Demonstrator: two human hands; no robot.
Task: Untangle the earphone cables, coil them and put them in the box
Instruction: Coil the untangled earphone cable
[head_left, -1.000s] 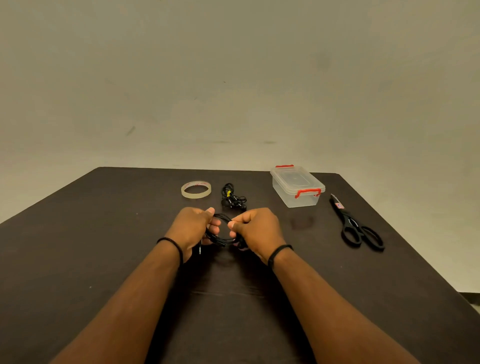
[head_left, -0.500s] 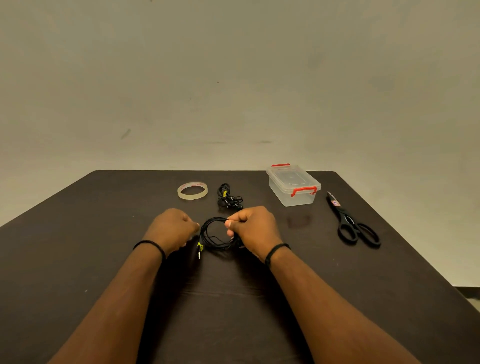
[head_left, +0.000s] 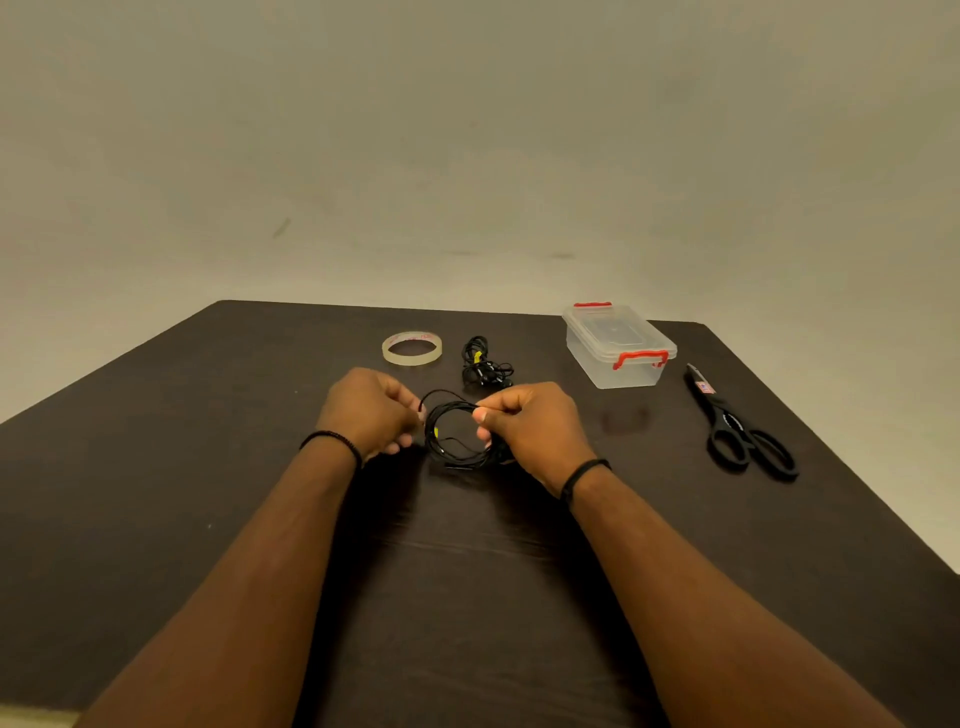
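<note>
A black earphone cable (head_left: 453, 435) wound into a round coil hangs between my hands just above the dark table (head_left: 156, 467). My right hand (head_left: 530, 426) pinches the coil's right side with thumb and fingers. My left hand (head_left: 371, 410) pinches a loose strand that arcs off the coil's top left. A yellow mark shows on the coil's left side. A second black earphone bundle (head_left: 483, 364) with a yellow tag lies behind the coil. The clear plastic box (head_left: 618, 345) with red latches stands at the back right, lid on.
A roll of clear tape (head_left: 412, 348) lies at the back, left of the second bundle. Black scissors (head_left: 737, 426) lie at the right, near the table's edge. A plain wall rises behind the table.
My left hand let go of the coil and moved left, then came back and took a loose strand at the coil's top left. My right hand has kept its hold on the coil.
</note>
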